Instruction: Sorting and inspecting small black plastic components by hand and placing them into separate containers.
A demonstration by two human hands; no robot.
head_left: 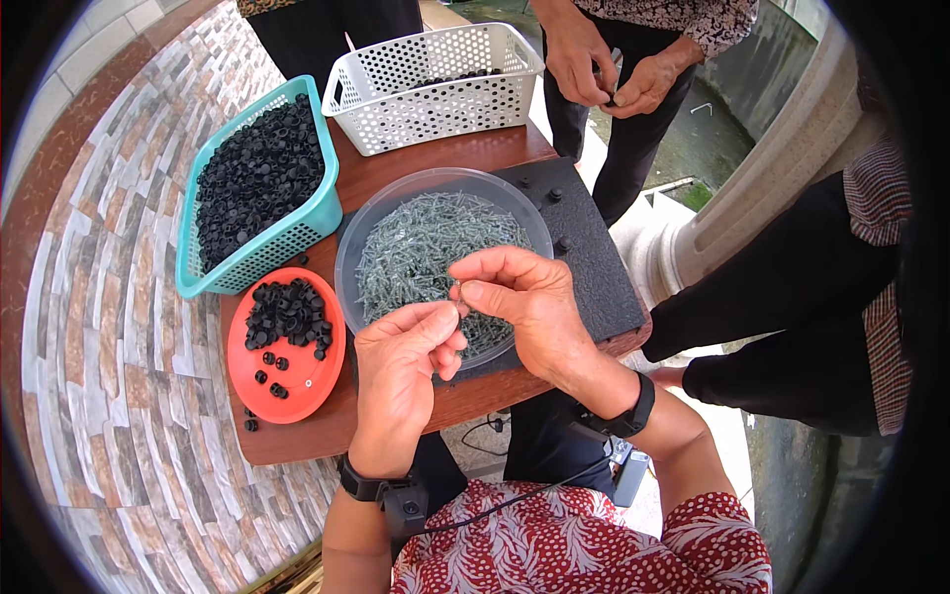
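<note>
My left hand (401,361) and my right hand (524,302) meet over the near part of a round clear plastic bowl (542,233). Both are closed, thumbs against fingers, with the fingertips nearly touching. Something small and thin shows between them, mostly hidden by the fingers. The bowl is filled with many small, slender, clear greenish pieces (426,233). Left of my left hand lies an orange-red plate (302,371) with a heap of small round black caps (287,315) and a few loose ones at its near side.
A turquoise basket (332,193) full of black caps stands at the left. Behind the bowl is a white perforated basket (435,114) with some dark pieces. A black mat (594,287) lies on the brown table (455,411). Another person's hands (614,74) work at the far right; others stand nearby.
</note>
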